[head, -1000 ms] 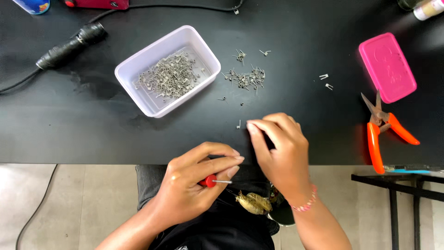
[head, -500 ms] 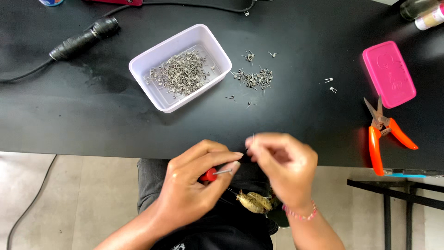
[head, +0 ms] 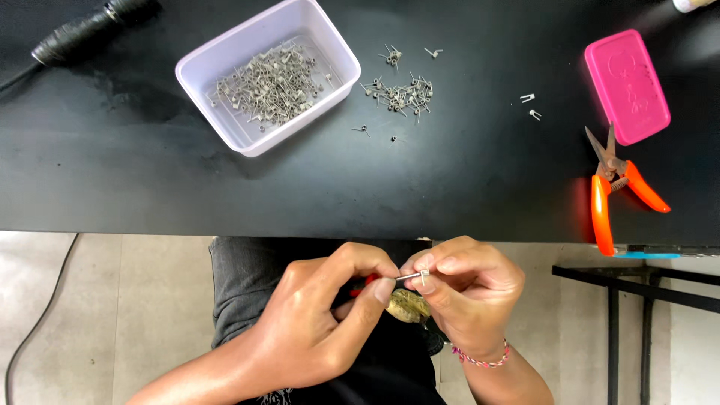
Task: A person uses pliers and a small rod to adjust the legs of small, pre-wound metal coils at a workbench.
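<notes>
The far part of the scene is filled by a black table (head: 450,187), whose near edge runs straight across from left to right; bare tabletop is left between that edge and the things farther back. Below the edge, grey floor is seen at the near left and a dark metal frame (head: 637,292) at the near right. A white rectangular tray (head: 341,56) of small metal parts is set at the far left, a black cable plug (head: 82,30) beyond it, and a loose heap of parts (head: 401,94) just right of the tray. A flat pink case (head: 626,86) lies at the far right, orange-handled snips (head: 611,195) near it. Over the lap, the left hand (head: 315,330) is closed around a red-handled tool (head: 367,283), its metal tip pinched between thumb and forefinger. The right hand (head: 469,296) pinches a tiny metal part (head: 424,279) at that tip, the fingers pressed together.
</notes>
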